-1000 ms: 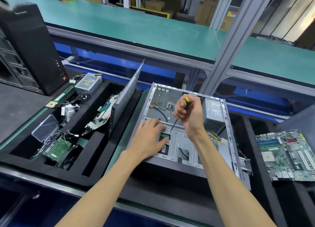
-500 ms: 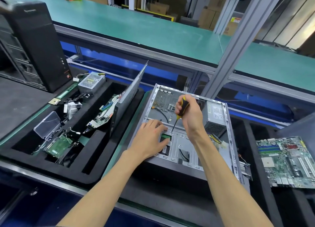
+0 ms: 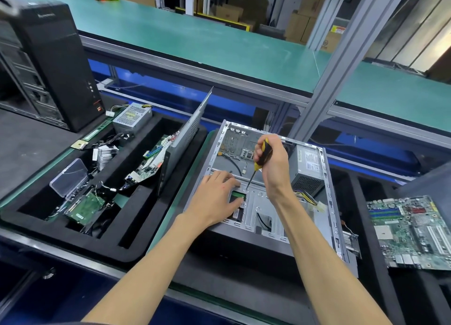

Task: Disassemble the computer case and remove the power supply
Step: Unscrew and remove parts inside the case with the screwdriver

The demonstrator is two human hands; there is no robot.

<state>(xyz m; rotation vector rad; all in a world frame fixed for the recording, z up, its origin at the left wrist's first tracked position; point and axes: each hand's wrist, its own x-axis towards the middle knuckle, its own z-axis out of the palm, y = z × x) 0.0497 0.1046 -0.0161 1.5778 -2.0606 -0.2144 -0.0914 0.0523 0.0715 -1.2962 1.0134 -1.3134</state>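
Driving a screw down inside the open computer case (image 3: pixel 266 202), the right hand (image 3: pixel 273 168) has its fingers curled round the yellow-and-black screwdriver (image 3: pixel 263 153), tip planted on the metal drive bracket (image 3: pixel 258 202) near the middle of the chassis. The left hand (image 3: pixel 214 197) lies flat with fingers relaxed, pressing on that bracket to steady things, gripping nothing. The case lies on its side on the dark desk (image 3: pixel 36 141), side panel off. The power supply (image 3: pixel 308 168) sits in the far right corner of the case, a grey metal box with a perforated face, and its bundle of coloured wires (image 3: pixel 310 200) trails out toward the near side. That box looks rigid and fairly heavy for its size, so I'd judge it wants a grip across its solid sides, never by the wires, which are soft and could snag on the frame edges. A spare motherboard (image 3: pixel 412 229) rests off to the right.
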